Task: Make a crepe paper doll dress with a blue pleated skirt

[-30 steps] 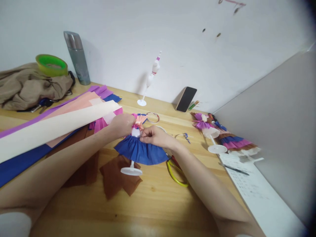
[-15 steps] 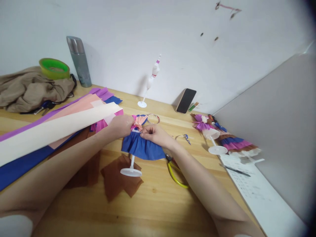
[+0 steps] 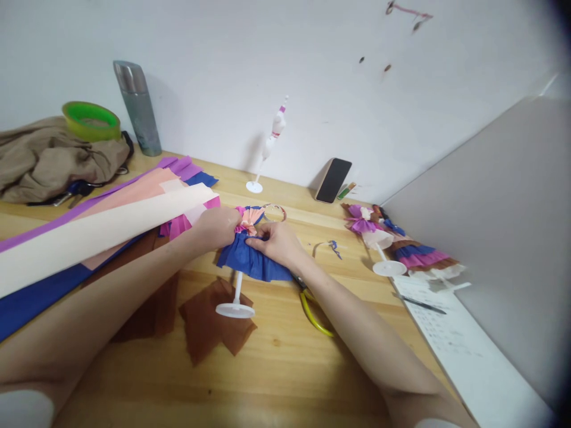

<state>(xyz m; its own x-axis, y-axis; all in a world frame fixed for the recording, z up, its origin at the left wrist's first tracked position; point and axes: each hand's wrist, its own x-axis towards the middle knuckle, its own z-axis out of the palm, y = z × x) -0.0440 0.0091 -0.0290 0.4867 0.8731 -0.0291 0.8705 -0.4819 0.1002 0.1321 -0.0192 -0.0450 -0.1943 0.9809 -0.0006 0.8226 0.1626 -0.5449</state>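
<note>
A small doll figure on a white stand (image 3: pixel 235 310) is dressed in crepe paper, with a pink, peach and blue ruffled top (image 3: pixel 250 220) and a gathered blue skirt (image 3: pixel 250 260). My left hand (image 3: pixel 217 227) is closed at the left side of the top and waist; its fingertips are partly hidden. At the waist on the right, my right hand (image 3: pixel 277 242) pinches the upper edge of the blue skirt between thumb and fingers. Below the skirt, brown paper pieces (image 3: pixel 203 321) lie on the table.
Crepe paper strips (image 3: pixel 111 227) spread across the left. Yellow-handled pliers or scissors (image 3: pixel 312 315) lie under my right forearm. A bare doll form (image 3: pixel 273 139), phone (image 3: pixel 333 181) and bottle (image 3: pixel 141 113) stand along the wall. Dressed dolls (image 3: pixel 419 252) and a written sheet (image 3: pixel 459 339) sit right.
My right thumb and fingers have shifted slightly left along the waist. The blue skirt's upper edge sits higher and covers the white strip seen before. The view has shifted slightly.
</note>
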